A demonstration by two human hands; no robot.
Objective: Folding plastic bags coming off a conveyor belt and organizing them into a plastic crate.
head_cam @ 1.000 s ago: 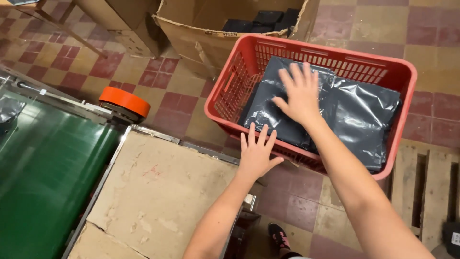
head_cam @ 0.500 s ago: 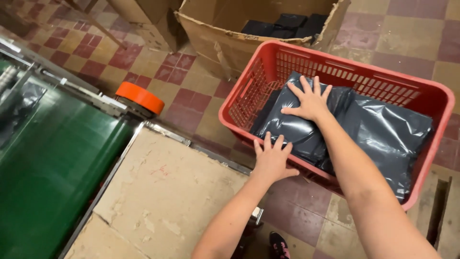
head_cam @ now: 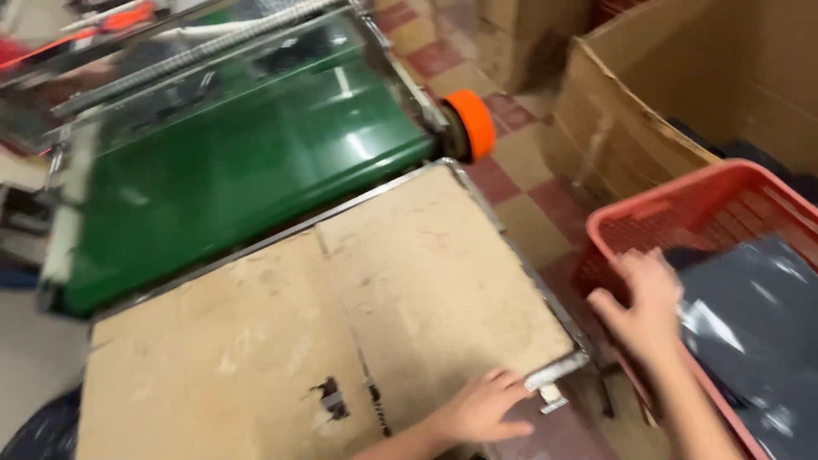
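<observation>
The view has swung since half a second ago: the red basket [head_cam: 682, 213], then in the middle of the picture, now sits cut off at the right edge, and the cardboard-topped table [head_cam: 341, 324] beside it fills the centre. The right hand [head_cam: 643, 302], which lay flat with fingers spread on the dark plastic bags [head_cam: 758, 324] deep inside the basket, is now at the basket's near left wall, fingers curled over the bags' edge; whether it pinches the plastic I cannot tell through the blur. The left hand [head_cam: 486, 407], earlier hovering open outside the basket, now rests palm down on the table corner nearest the basket, fingers loosely spread, holding nothing. The basket is latticed plastic; the bags are smooth, glossy and grey. The table's cardboard is worn and torn. Beyond it, away from the basket, lies a shiny green belt [head_cam: 247, 179] with an orange roller [head_cam: 471, 123], and brown cardboard boxes [head_cam: 682, 94] stand behind the basket.
</observation>
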